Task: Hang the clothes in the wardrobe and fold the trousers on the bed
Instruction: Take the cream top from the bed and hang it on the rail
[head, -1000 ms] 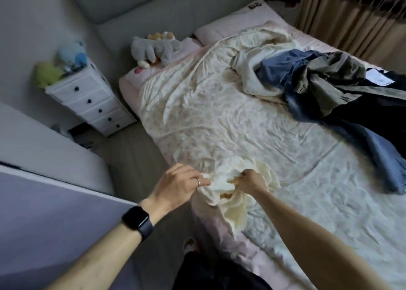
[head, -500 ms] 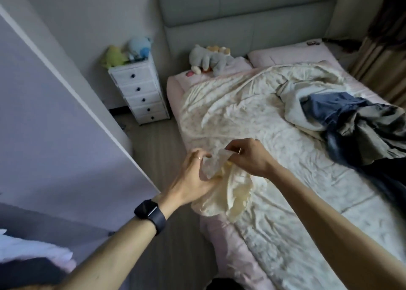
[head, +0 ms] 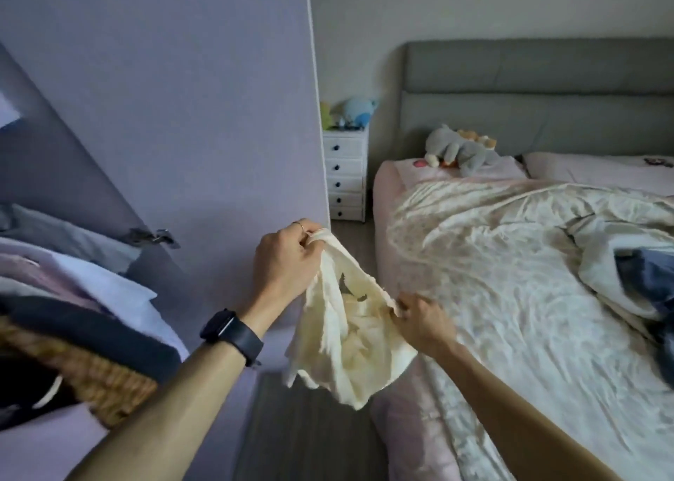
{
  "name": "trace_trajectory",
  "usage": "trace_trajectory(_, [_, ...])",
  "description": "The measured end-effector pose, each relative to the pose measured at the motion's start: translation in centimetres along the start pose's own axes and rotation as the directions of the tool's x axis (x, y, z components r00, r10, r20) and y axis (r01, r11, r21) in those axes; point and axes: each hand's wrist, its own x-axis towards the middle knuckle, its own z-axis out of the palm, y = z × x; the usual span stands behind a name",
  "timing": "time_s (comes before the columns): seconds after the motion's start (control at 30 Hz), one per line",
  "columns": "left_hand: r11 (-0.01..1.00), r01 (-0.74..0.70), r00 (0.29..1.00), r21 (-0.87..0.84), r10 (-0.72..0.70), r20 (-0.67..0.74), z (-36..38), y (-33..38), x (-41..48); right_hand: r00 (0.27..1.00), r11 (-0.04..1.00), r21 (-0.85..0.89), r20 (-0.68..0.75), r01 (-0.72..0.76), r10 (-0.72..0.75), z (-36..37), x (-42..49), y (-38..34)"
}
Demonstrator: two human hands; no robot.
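Note:
A crumpled cream garment with a small dark print hangs between my hands, above the gap between bed and wardrobe. My left hand, with a ring and a black watch on the wrist, grips its upper edge. My right hand pinches its other edge lower down, by the bed's left side. The open wardrobe door stands just behind the garment. On the bed, at the far right edge, lies a pile of blue and dark clothes, mostly cut off.
Inside the wardrobe at left are stacked folded clothes and a wicker basket. A white drawer chest with plush toys stands past the door. A grey plush toy lies near the headboard. A narrow strip of floor runs beside the bed.
The view has swung left from the bed toward the wardrobe. Both hands lifted the cream garment off the bed edge and spread apart, stretching it open.

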Motion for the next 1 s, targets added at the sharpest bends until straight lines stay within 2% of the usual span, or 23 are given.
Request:
trace_trajectory(0.07, [0.998,0.058,0.994,0.037,-0.054,-0.090,-2.8,-2.6,-0.3,0.997,0.996,0.067,0.051,-0.055,0.051,0.6,1.1,-1.6])
trace_trajectory(0.13, [0.987,0.147,0.973,0.059,-0.134,-0.186,-5.8,-6.0,-1.1,0.999,0.995,0.093,0.044,-0.030,0.026,-0.2,2.0,-4.1])
trace_trajectory(0.2, [0.957,0.253,0.946,0.144,-0.214,-0.243,-9.1,-9.8,-2.5,0.997,0.987,0.138,-0.038,0.079,-0.074,-1.9,2.7,-7.6])
trace_trajectory(0.27, [0.903,0.330,0.933,0.276,-0.267,-0.241,-11.8,-12.9,-4.2,0.972,0.958,0.170,-0.098,0.230,-0.216,-3.8,3.3,-11.5])
trace_trajectory(0.33, [0.817,0.410,0.911,0.405,-0.347,-0.222,-13.7,-15.2,-5.7,0.927,0.911,0.177,-0.116,0.372,-0.356,-5.4,3.2,-16.4])
trace_trajectory(0.4, [0.811,0.404,0.914,0.423,-0.374,-0.157,-14.7,-16.1,-6.4,0.871,0.850,0.188,-0.132,0.491,-0.474,-6.4,2.6,-20.9])
trace_trajectory(0.47, [0.909,0.257,0.958,0.328,-0.285,0.040,-14.9,-15.3,-6.4,0.818,0.794,0.198,-0.119,0.575,-0.562,-6.7,1.7,-24.8])
trace_trajectory(0.53, [0.963,0.149,0.962,0.224,-0.193,0.190,-14.5,-13.7,-6.0,0.768,0.746,0.191,-0.087,0.638,-0.635,-6.7,0.8,-27.9])
trace_trajectory(0.57, [0.973,0.120,0.971,0.197,-0.156,0.181,-14.3,-13.1,-5.7,0.740,0.720,0.181,-0.074,0.670,-0.669,-6.7,0.2,-29.2])
trace_trajectory(0.67, [0.931,0.066,0.994,0.358,-0.032,-0.103,-14.7,-12.2,-4.4,0.666,0.661,0.084,-0.084,0.746,-0.741,-6.2,-0.2,-31.1])
trace_trajectory(0.7, [0.894,0.093,0.984,0.438,-0.017,-0.175,-15.4,-12.3,-3.8,0.660,0.663,0.017,-0.109,0.749,-0.743,-6.0,0.0,-31.0])
trace_trajectory(0.77, [0.869,0.150,0.965,0.471,-0.026,-0.260,-17.3,-12.4,-3.0,0.684,0.699,-0.115,-0.147,0.706,-0.714,-5.6,0.8,-30.1])
trace_trajectory(0.83, [0.838,0.107,0.965,0.534,0.043,-0.260,-18.9,-12.6,-2.5,0.738,0.750,-0.163,-0.134,0.642,-0.661,-5.2,1.4,-29.0])
trace_trajectory(0.9, [0.738,0.003,0.961,0.675,0.184,-0.205,-19.7,-12.8,-2.1,0.775,0.779,-0.134,-0.097,0.612,-0.625,-5.1,1.6,-28.4])
trace_trajectory(1.0, [0.595,-0.049,0.957,0.802,0.259,-0.133,-20.4,-13.0,-1.8,0.763,0.760,-0.172,-0.066,0.626,-0.644,-5.9,1.5,-28.6])
